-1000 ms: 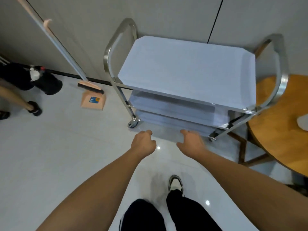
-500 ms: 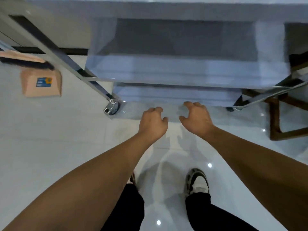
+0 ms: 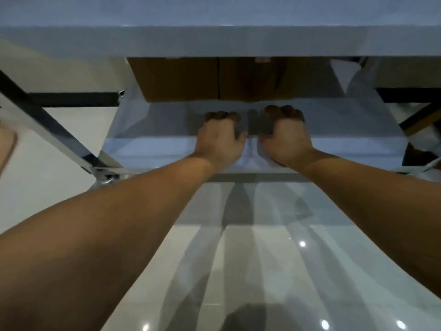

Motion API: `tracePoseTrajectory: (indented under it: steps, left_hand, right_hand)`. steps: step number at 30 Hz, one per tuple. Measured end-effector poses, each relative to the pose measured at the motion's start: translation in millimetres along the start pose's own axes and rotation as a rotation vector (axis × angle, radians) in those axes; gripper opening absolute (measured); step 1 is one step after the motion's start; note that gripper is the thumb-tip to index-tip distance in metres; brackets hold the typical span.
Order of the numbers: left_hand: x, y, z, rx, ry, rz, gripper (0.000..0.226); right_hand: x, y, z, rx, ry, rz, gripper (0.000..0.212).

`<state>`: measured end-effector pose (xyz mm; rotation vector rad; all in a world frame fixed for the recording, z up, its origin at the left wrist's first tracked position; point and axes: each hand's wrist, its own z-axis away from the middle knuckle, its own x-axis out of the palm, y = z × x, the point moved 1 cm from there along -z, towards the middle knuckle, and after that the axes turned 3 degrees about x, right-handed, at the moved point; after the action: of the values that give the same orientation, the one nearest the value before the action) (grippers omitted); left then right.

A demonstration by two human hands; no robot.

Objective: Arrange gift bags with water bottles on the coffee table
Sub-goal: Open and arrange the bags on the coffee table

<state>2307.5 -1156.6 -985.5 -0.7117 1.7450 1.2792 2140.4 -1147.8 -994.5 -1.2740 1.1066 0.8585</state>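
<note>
Under the pale top shelf (image 3: 214, 41) of a steel trolley, two brown paper gift bags (image 3: 214, 80) stand side by side on the lower shelf (image 3: 152, 123), flat-fronted, matte and boxy, their upper parts hidden by the shelf above. Both hands reach in over that shelf, just in front of the bags. The left hand (image 3: 220, 137) and the right hand (image 3: 285, 137) have fingers curled downward, knuckles up; whether they grip anything cannot be told, since the fingertips are hidden in shadow. The lower shelf is smooth, bluish-white and film-like. A shiny metal leg (image 3: 55, 132) slants at left. The floor (image 3: 262, 259) is glossy pale tile, reflecting spots of light.
</note>
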Motion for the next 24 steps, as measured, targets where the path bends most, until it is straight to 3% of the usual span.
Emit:
tracePoseTrajectory:
  steps: [5, 9, 15, 20, 22, 24]
  left_hand:
    - [11.4, 8.0, -10.0, -0.106, 0.04, 0.1, 0.043]
    - [18.5, 12.6, -7.4, -0.08, 0.075, 0.146, 0.037]
    - [13.2, 4.6, -21.4, -0.212, 0.069, 0.264, 0.041]
    - [14.6, 0.7, -23.5, -0.293, 0.1, 0.349, 0.026]
    - [14.0, 0.5, -26.6, -0.384, 0.158, 0.507, 0.042]
    - [8.8, 1.1, -37.2, -0.527, 0.237, 0.817, 0.063]
  right_hand:
    - [-5.9, -3.2, -18.3, -0.021, 0.004, 0.062, 0.064]
    - [0.0, -18.2, -20.1, -0.125, -0.05, 0.142, 0.075]
    - [1.8, -21.6, -51.2, 0.005, -0.027, 0.059, 0.086]
    - [-5.5, -31.7, -36.2, 0.078, -0.045, -0.008, 0.058]
    - [-1.7, -31.2, -22.1, -0.076, 0.078, 0.072, 0.038]
    - [5.0, -27.5, -7.5, -0.295, 0.283, 0.055, 0.018]
